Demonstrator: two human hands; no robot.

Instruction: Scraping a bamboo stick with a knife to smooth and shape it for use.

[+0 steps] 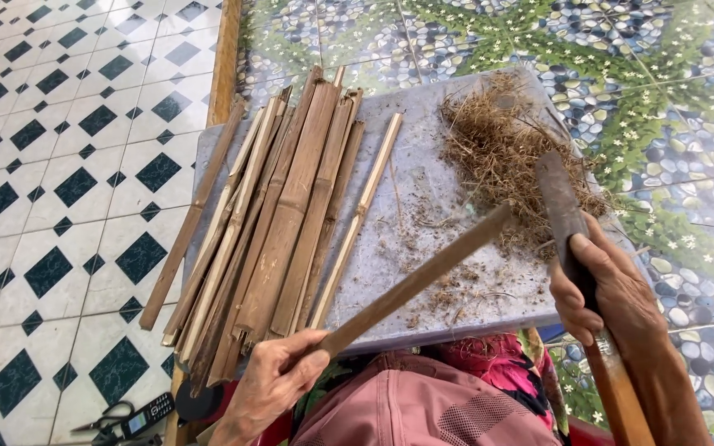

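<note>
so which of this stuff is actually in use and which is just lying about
In use: bamboo strip in left hand; knife in right hand; split bamboo pile; shavings; work board.
Lying about: scissors; small phone.

Bare board (423,206) lies open between the bamboo strips (278,206) and the shavings pile (506,157). Those two block either side.

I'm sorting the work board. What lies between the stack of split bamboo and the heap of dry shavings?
In the head view, between the bamboo stack and the shavings heap lies bare grey board, with scattered shavings.
</note>
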